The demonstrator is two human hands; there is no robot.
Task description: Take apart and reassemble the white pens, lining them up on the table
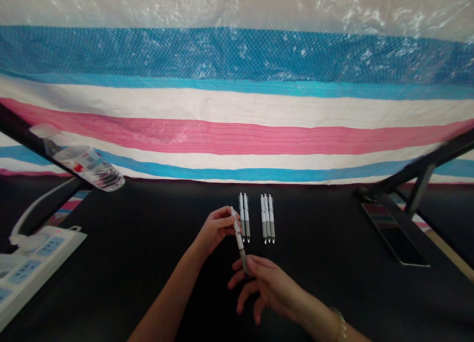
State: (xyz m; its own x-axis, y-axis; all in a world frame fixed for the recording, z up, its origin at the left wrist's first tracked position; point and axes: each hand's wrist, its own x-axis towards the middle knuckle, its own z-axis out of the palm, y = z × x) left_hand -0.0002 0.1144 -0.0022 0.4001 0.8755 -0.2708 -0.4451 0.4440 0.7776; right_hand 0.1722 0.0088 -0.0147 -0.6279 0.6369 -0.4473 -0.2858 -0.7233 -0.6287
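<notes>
A white pen with a grey grip (pixel 240 241) is held at a slant above the black table, its tip pointing down toward me. My left hand (pixel 217 229) pinches its upper end between thumb and fingers. At the lower end, the thumb and index finger of my right hand (pixel 272 284) close on the grey grip, while its other fingers are spread apart. Just beyond lie two similar pens (pixel 245 216) side by side, partly behind my left fingertips. Right of them is a row of three more pens (pixel 267 218), tips toward me.
On the left, a white power strip (pixel 46 263) with a plugged-in cable lies on the black table (pixel 322 223). A clear water bottle (pixel 91 167) leans near a dark bar. A phone (pixel 394 236) lies at right beside a black support. Striped sheeting (pixel 237 134) hangs behind.
</notes>
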